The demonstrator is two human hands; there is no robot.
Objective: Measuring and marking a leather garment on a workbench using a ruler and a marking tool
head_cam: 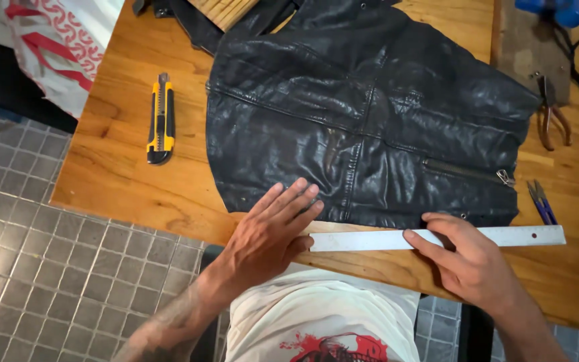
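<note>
2 hands [363, 251] lie open, flat on a metal ruler [437, 238] beneath a black leather jacket [370, 114], red-patterned bag [61, 33] top-left.

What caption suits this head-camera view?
Both hands, left hand and right hand, press a metal ruler beside a black leather jacket.

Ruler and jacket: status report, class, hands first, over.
Left hand flat on ruler. Right hand pinning it. Ruler along black leather jacket hem. Utility knife apart, untouched.
</note>
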